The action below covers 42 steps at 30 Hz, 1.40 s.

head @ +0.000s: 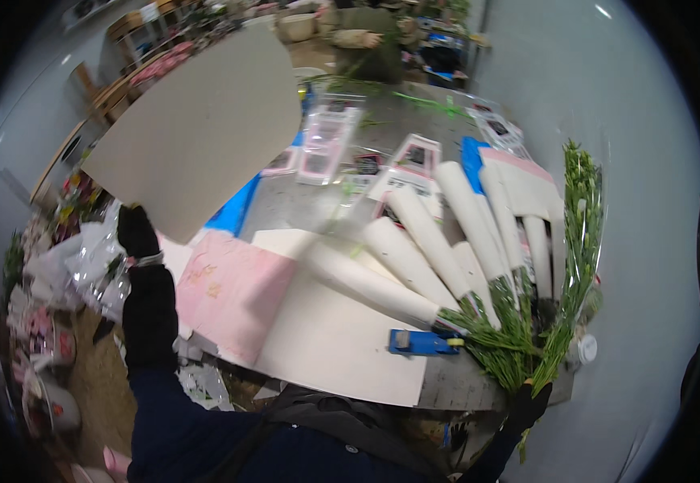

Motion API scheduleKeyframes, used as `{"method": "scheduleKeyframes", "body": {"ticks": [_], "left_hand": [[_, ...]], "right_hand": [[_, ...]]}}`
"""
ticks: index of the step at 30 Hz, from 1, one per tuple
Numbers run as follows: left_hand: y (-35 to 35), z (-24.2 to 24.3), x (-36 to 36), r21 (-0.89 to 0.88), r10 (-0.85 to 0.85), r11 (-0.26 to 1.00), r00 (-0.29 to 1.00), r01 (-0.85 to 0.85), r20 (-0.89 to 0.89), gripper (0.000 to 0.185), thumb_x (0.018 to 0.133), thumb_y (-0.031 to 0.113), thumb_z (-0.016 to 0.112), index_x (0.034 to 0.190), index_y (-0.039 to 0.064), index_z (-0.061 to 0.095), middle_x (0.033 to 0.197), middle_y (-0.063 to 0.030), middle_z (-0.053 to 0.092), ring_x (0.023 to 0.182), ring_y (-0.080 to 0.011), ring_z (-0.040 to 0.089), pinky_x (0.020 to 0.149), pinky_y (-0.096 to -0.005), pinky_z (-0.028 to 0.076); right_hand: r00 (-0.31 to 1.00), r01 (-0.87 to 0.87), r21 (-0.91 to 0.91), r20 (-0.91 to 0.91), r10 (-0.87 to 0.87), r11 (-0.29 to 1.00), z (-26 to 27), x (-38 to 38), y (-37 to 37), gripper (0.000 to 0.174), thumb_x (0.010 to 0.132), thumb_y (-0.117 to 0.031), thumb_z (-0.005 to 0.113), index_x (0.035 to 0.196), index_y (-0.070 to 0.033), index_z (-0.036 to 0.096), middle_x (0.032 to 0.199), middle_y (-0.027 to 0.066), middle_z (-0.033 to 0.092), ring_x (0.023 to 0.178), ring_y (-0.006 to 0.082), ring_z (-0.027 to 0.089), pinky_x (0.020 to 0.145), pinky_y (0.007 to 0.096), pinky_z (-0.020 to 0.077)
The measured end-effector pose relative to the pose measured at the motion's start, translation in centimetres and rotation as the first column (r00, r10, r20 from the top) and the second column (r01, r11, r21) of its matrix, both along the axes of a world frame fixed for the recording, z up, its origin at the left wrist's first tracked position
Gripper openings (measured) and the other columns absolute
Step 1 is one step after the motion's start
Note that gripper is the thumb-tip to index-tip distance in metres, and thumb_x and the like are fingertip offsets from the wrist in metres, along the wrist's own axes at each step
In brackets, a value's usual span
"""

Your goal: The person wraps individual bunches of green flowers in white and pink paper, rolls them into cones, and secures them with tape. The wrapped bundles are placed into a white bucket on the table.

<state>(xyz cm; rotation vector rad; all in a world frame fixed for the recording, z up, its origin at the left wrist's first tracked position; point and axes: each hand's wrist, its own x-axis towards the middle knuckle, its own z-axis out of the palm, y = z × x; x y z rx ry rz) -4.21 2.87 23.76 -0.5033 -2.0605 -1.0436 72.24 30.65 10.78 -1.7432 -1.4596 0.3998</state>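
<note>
My left hand (pixel 137 232), in a black glove, grips a large pale sheet of paper (pixel 205 115) near its lower left corner, and the sheet stands raised over the left side of the table. At the lower right, my gloved right hand (pixel 528 406) is closed around the stems of a green bunch (pixel 580 229) that stands along the table's right edge, partly in clear film. Several bundles rolled in white paper (pixel 413 265) fan out beside it, their green stems (pixel 501 350) pointing towards my right hand.
A blue tape dispenser (pixel 419 342) rests on a white paper sheet (pixel 332 338), next to a pink sheet (pixel 229 290). Printed clear sleeves (pixel 330 139) lie farther back on the metal table (pixel 277 199). Another person (pixel 368 42) stands beyond it. Buckets (pixel 54 398) line the floor at left.
</note>
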Motion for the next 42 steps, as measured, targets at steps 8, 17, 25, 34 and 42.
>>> {"method": "scheduleKeyframes", "body": {"ticks": [8, 17, 25, 34, 42], "left_hand": [[-12.5, -6.8, 6.9, -0.414, -0.625, 0.633, 0.748, 0.654, 0.225, 0.017, 0.076, 0.018, 0.063, 0.075, 0.004, 0.054, 0.065, -0.0122, 0.049, 0.065, -0.0306, 0.052, 0.058, -0.0395, 0.041], [-3.9, -27.7, 13.2, -0.078, -0.326, 0.533, 0.29, 0.842, 0.9, 0.034, 0.078, 0.027, 0.061, 0.106, 0.008, 0.059, 0.091, -0.0184, 0.065, 0.086, -0.0382, 0.061, 0.076, -0.0457, 0.048], [-16.4, -29.8, 8.2, -0.518, -0.634, -0.054, 0.372, 0.854, 0.678, 0.081, 0.053, 0.036, 0.075, 0.127, 0.021, 0.048, 0.143, -0.0153, 0.034, 0.129, -0.0399, 0.034, 0.105, -0.0589, 0.022], [-16.0, -29.1, 2.3, -0.404, -0.591, -0.405, 0.102, 0.82, 0.8, 0.026, 0.071, 0.021, 0.062, 0.095, 0.011, 0.06, 0.104, -0.0119, 0.06, 0.098, -0.0312, 0.057, 0.08, -0.0425, 0.047], [-14.1, -29.0, 6.0, -0.444, -0.773, -0.108, 0.206, 0.889, 0.6, 0.014, 0.075, 0.023, 0.058, 0.074, 0.01, 0.053, 0.072, -0.0088, 0.056, 0.069, -0.0295, 0.058, 0.062, -0.0413, 0.045]], "right_hand": [[0.863, -0.422, -0.006, -0.311, 0.399, 0.907, -1.3, -20.8, -4.9, 0.054, 0.089, -0.016, 0.06, 0.136, 0.001, 0.039, 0.103, 0.0092, 0.057, 0.063, 0.0092, 0.048, 0.051, 0.0231, 0.0399], [0.607, -0.794, -0.249, -0.354, 0.711, 0.554, -2.6, -40.0, -16.6, 0.028, 0.08, -0.009, 0.053, 0.105, 0.002, 0.055, 0.067, 0.0012, 0.049, 0.054, 0.0091, 0.047, 0.047, 0.0225, 0.0377], [0.31, -0.698, -0.597, 0.246, 0.919, 0.395, -10.3, -41.4, -17.3, 0.054, 0.073, -0.017, 0.067, 0.122, -0.002, 0.048, 0.091, 0.0123, 0.061, 0.08, 0.029, 0.06, 0.067, 0.0373, 0.0491], [0.313, -0.822, -0.29, 0.489, 0.814, 0.49, -14.0, -54.1, -19.1, 0.072, 0.065, -0.027, 0.077, 0.126, -0.006, 0.046, 0.117, 0.0202, 0.053, 0.107, 0.037, 0.052, 0.091, 0.0436, 0.0444], [0.268, -0.826, -0.521, -0.025, 0.963, 0.216, -14.2, -46.9, -17.6, 0.077, 0.068, -0.021, 0.073, 0.134, 0.001, 0.039, 0.125, 0.0217, 0.052, 0.116, 0.034, 0.05, 0.094, 0.0406, 0.0423]]}}
